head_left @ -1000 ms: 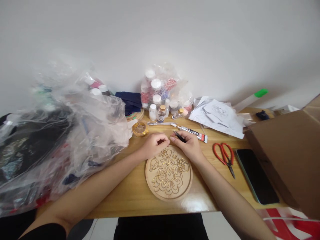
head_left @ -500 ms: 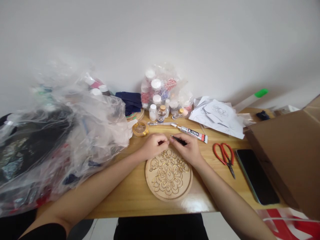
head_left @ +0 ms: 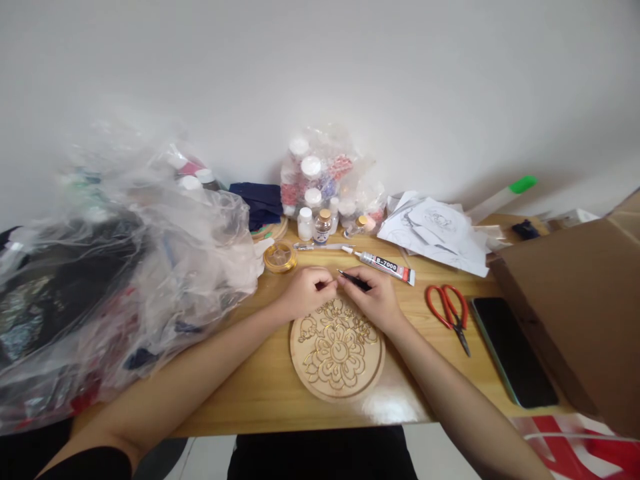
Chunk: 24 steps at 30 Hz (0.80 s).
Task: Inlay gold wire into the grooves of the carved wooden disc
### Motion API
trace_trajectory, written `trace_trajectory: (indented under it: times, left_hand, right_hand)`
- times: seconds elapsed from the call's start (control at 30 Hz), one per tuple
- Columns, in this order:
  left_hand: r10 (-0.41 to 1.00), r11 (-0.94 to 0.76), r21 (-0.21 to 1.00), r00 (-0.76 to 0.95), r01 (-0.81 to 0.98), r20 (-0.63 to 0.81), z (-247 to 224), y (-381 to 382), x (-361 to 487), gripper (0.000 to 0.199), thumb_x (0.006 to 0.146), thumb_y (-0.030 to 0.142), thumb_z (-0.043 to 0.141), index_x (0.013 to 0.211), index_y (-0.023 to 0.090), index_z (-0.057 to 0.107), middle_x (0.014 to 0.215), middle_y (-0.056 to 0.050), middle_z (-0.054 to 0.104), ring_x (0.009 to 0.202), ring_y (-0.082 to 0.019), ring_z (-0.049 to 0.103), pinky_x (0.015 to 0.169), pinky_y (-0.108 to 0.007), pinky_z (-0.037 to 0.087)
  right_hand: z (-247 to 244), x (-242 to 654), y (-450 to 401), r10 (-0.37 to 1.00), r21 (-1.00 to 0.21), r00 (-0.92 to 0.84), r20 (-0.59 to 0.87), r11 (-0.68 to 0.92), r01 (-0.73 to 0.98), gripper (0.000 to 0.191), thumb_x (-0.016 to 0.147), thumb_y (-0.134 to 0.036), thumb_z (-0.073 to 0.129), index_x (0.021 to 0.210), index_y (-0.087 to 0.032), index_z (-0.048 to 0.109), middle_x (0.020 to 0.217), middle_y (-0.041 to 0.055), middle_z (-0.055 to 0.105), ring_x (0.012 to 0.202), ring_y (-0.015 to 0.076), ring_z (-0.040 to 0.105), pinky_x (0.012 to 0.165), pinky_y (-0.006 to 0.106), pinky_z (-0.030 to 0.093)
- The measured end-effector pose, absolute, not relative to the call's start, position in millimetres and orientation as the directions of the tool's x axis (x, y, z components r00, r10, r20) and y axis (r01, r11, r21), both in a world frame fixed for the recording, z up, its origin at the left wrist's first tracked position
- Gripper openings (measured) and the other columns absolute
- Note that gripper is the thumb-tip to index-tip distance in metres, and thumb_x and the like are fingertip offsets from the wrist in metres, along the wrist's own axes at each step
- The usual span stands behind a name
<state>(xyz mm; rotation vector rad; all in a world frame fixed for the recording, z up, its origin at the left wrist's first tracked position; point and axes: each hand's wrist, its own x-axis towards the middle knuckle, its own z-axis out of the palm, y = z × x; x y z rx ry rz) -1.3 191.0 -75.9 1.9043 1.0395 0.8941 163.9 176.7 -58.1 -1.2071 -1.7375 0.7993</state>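
A round wooden board lies flat on the table in front of me, bearing a flower pattern of raised gold wire. Over its far edge my left hand is closed in a pinch; whatever sits between the fingertips is too small to make out. My right hand grips slim black tweezers, their pointed tip angled up toward the left. The fingertips of both hands nearly meet. Just beyond the left hand is a spool of gold wire. A B-7000 glue tube lies past the right hand.
Red-handled pliers and a phone lie to the right, beside a cardboard box. Drawn paper sheets, small bottles and a pen are at the back. Crumpled plastic bags cover the left.
The tweezers' tip has shifted very slightly left. Both hands otherwise keep the same pose over the board's far edge.
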Motion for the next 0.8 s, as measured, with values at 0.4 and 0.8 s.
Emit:
trace_trajectory:
  times: [0.4,0.8]
  left_hand:
    - [0.880,-0.397,0.848,0.406,0.350,0.245,-75.6,190.4,0.3,0.027,0.073,0.016,0.047,0.049,0.017,0.037,0.050,0.005,0.038,0.051,-0.007,0.037,0.052,-0.021,0.028]
    - [0.888,-0.374,0.864,0.398,0.337,0.229,-75.5,190.9,-0.4,0.030,0.076,0.020,0.045,0.049,0.018,0.031,0.049,0.006,0.034,0.049,-0.007,0.033,0.051,-0.021,0.026]
  right_hand:
    - [-55.9,165.0,176.3,0.961,-0.903,-0.176,0.214,0.264,0.339,0.015,0.078,-0.028,0.063,0.071,-0.016,0.068,0.066,0.0020,0.069,0.058,0.0122,0.060,0.055,0.022,0.045]
    - [-56.8,168.4,181.1,0.961,-0.906,-0.193,0.200,0.256,0.337,0.012,0.076,-0.028,0.065,0.076,-0.017,0.069,0.071,0.0021,0.071,0.063,0.0131,0.062,0.059,0.023,0.048]
